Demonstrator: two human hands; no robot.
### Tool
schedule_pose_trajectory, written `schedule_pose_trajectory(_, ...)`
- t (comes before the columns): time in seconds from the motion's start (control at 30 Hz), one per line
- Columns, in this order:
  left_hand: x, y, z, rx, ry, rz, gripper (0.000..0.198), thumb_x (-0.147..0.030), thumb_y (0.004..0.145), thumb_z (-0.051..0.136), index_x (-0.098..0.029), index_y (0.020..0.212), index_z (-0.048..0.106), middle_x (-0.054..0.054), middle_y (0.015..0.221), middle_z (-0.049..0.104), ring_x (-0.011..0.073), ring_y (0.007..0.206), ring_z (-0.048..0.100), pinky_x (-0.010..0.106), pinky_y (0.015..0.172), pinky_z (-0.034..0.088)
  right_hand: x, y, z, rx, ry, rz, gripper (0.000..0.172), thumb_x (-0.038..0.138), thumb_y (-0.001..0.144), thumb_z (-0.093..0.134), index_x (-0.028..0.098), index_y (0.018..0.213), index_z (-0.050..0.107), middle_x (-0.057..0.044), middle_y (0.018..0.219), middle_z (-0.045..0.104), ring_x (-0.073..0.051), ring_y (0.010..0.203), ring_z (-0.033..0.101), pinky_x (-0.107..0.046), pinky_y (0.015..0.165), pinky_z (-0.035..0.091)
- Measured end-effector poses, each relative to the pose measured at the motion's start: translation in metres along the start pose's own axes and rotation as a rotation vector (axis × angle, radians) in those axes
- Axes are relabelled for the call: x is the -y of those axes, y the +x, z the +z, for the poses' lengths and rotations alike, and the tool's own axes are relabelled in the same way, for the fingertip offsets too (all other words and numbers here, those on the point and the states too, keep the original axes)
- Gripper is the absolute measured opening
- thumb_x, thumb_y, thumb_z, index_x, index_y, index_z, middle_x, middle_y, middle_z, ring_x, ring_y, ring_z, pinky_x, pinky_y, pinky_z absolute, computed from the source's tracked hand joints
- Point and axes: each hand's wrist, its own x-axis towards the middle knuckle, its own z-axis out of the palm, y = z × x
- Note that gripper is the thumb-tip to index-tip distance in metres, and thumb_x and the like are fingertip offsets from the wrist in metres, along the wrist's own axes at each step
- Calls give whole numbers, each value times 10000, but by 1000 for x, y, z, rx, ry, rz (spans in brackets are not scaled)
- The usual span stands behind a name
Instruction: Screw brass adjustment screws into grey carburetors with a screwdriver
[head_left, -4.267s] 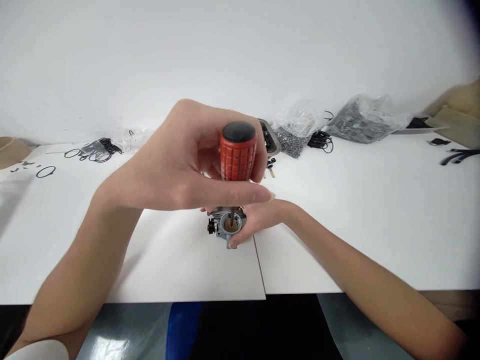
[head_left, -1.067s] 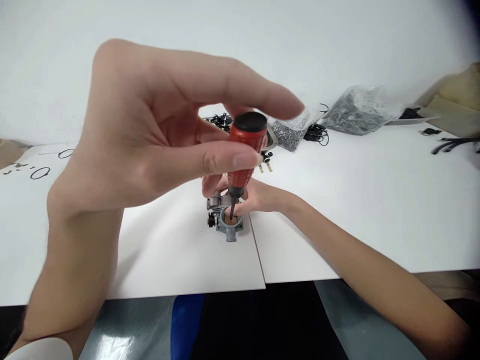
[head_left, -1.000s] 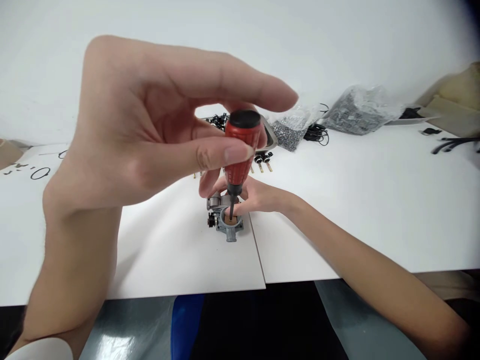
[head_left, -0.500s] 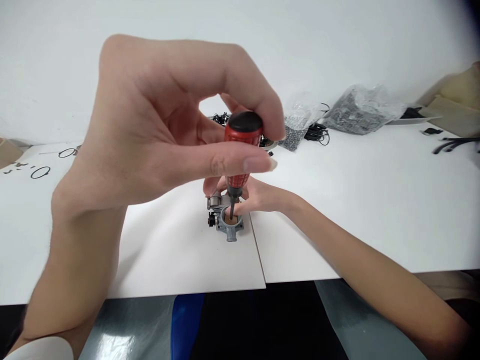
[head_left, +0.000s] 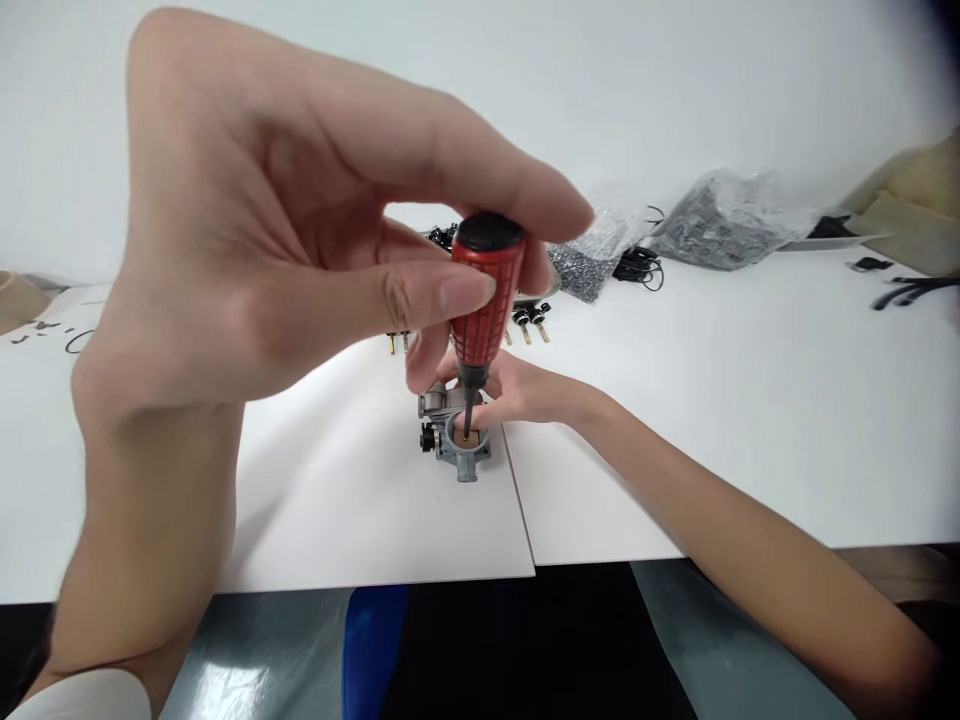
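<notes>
Near the front edge of the desk [head_left: 360,510], right hand [head_left: 521,390] clasps the carburetor [head_left: 466,465] while left hand [head_left: 247,230] loosely pinches the driver [head_left: 482,325] standing in the bore [head_left: 458,441]; turning seems part-done, remainder unclear.

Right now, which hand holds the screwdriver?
The left hand, gripping the red-handled screwdriver; the right hand instead holds the grey metal part on the table.
</notes>
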Motion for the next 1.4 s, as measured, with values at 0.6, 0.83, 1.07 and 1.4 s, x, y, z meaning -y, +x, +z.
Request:
schedule_pose_trajectory(0.6,6,8,14,-136,-115,-52,416,-491,830,564,-78,785,541,0,650,597,73,500,586,215,350,464,9,3,4,17,-44,35,438,160,778,701,189,1205,605,-79,1223,615,-217,1107,597,-364,942,510)
schedule_pose_trajectory(0.83,2,4,4,-41,-76,-24,651,-599,873,458,21,988,620,106,865,652,145,650,635,297,403,485,7,4,2,27,-22,15,420,161,756,719,170,1164,621,-85,1221,618,-211,1083,603,-373,964,489)
schedule_pose_trajectory(1.07,0,8,2,30,-65,-61,778,-668,849,429,57,1075,596,166,935,631,224,755,669,336,473,536,6,1,3,13,25,43,430,131,765,695,186,1183,610,-84,1243,610,-212,1118,597,-358,946,504)
schedule_pose_trajectory(1.4,22,13,9,-141,-115,68,235,-153,700,763,-22,841,628,5,633,595,74,463,580,131,355,416,6,1,4,34,22,54,427,153,760,694,194,1179,622,-85,1288,565,-206,1094,582,-330,881,524)
